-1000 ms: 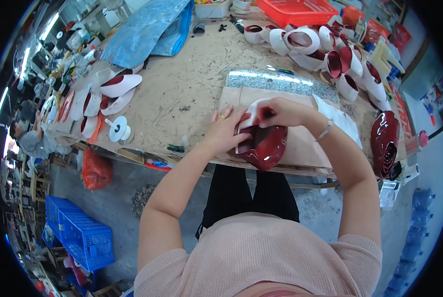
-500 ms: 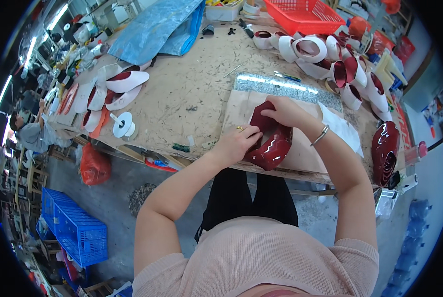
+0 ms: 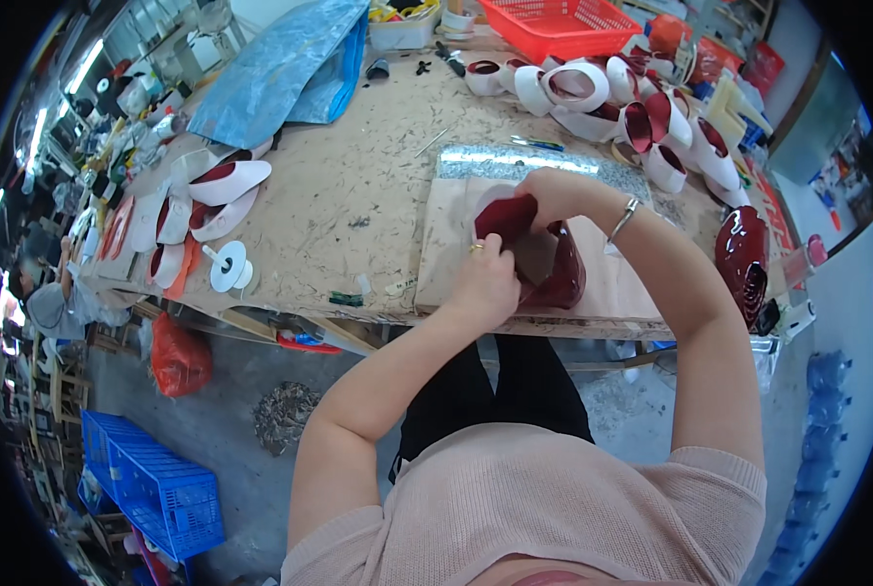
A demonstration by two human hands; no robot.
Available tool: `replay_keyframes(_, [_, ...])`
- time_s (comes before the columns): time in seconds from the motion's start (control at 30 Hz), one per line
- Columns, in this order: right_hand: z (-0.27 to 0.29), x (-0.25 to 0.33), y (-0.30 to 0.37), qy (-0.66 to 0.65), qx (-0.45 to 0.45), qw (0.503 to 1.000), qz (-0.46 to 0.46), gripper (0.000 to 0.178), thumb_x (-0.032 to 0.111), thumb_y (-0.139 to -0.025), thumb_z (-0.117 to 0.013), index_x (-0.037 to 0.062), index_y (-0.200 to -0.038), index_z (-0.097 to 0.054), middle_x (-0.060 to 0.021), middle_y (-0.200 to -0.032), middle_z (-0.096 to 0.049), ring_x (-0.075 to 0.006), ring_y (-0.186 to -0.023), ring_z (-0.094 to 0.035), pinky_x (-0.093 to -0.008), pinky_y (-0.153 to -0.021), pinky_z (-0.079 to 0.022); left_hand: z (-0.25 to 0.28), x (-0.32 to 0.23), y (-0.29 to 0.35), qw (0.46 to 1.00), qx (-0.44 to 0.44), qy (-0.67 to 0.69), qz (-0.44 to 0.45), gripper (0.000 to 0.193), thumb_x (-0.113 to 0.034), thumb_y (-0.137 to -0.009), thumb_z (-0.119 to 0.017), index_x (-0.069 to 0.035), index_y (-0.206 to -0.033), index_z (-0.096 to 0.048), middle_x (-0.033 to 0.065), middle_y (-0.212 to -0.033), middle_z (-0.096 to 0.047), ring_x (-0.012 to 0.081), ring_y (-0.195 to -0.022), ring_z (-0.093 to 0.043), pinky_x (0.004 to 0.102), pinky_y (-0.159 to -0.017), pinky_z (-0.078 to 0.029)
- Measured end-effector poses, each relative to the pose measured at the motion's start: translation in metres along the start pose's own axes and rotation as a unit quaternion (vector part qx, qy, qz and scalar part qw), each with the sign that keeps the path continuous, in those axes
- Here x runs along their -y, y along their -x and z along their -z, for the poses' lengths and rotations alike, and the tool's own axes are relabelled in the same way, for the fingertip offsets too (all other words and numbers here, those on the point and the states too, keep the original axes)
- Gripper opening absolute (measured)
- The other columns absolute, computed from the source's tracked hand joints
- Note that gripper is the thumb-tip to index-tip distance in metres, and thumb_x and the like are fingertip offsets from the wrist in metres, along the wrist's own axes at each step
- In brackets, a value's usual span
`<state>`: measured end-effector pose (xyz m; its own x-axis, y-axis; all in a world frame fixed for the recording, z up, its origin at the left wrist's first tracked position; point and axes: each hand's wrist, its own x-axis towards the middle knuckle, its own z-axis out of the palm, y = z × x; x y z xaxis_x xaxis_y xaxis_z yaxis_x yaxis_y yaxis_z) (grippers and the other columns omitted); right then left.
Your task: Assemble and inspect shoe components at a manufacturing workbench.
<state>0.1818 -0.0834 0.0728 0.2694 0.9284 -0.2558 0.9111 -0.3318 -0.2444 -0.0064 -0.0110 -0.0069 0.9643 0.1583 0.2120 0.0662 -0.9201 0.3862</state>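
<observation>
- Shoe upper (image 3: pixel 565 278): glossy dark red, located at the near edge of the table (image 3: pixel 358 176), over a beige sheet (image 3: pixel 617 293). Its matte lining flap (image 3: pixel 505 215) stands raised.
- Long axis: appears to run from the flap, at far left, to the glossy part, at near right. The exact line is uncertain because the fingers cover part of it.
- Left hand (image 3: pixel 490 283): fingertips closed on the flap's near edge. The glossy part lies just to its right, making this the nearer hand.
- Right hand (image 3: pixel 552 198): pinching the flap's far right edge. The glossy part lies below this grip, toward the body.
- Stone slab (image 3: pixel 456 161): beyond the sheet; a pen (image 3: pixel 537 144) lies by its far edge.
- Right side: white shoe pieces (image 3: pixel 575 86) in a cluster; dark red stack (image 3: pixel 742 259) at the table's right end.
- Left side: white spool (image 3: pixel 229 266), near more white uppers (image 3: pixel 229 183).
</observation>
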Motion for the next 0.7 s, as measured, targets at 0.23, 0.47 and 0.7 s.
replay_keyframes(0.23, [-0.020,-0.006,-0.006,0.018,-0.040,0.999,0.017,0.031,0.027,-0.079,-0.068,-0.0021,-0.089,-0.066,-0.0208,-0.086,-0.067,-0.0368,-0.082,-0.064,-0.0423,-0.074,-0.051,-0.005,0.030,0.010,0.975,-0.137,-0.077,-0.160,0.037,-0.015,-0.081,-0.056,-0.005,-0.116,-0.059,0.0058,-0.115,-0.054,0.0207,-0.109,-0.052,0.0377,-0.091,-0.037])
replay_keyframes(0.47, [-0.028,0.004,-0.019,0.094,0.002,0.996,-0.002,0.029,0.026,-0.084,-0.062,-0.0020,-0.092,-0.064,-0.0220,-0.089,-0.066,-0.0390,-0.086,-0.063,-0.0448,-0.077,-0.049,0.013,0.027,-0.001,0.995,0.011,-0.062,-0.084,0.052,-0.018,-0.077,-0.054,-0.013,-0.129,-0.051,0.0045,-0.127,-0.046,0.0245,-0.116,-0.047,0.0426,-0.096,-0.030])
replay_keyframes(0.7, [-0.009,0.005,0.014,-0.004,-0.058,0.998,-0.002,0.031,0.018,-0.070,-0.071,-0.0005,-0.093,-0.062,-0.0208,-0.087,-0.066,-0.0374,-0.084,-0.063,-0.0447,-0.074,-0.049,0.018,0.039,-0.028,0.993,0.058,-0.021,-0.097,0.050,-0.017,-0.076,-0.052,-0.017,-0.125,-0.055,0.0068,-0.122,-0.048,0.0280,-0.109,-0.049,0.0422,-0.093,-0.032])
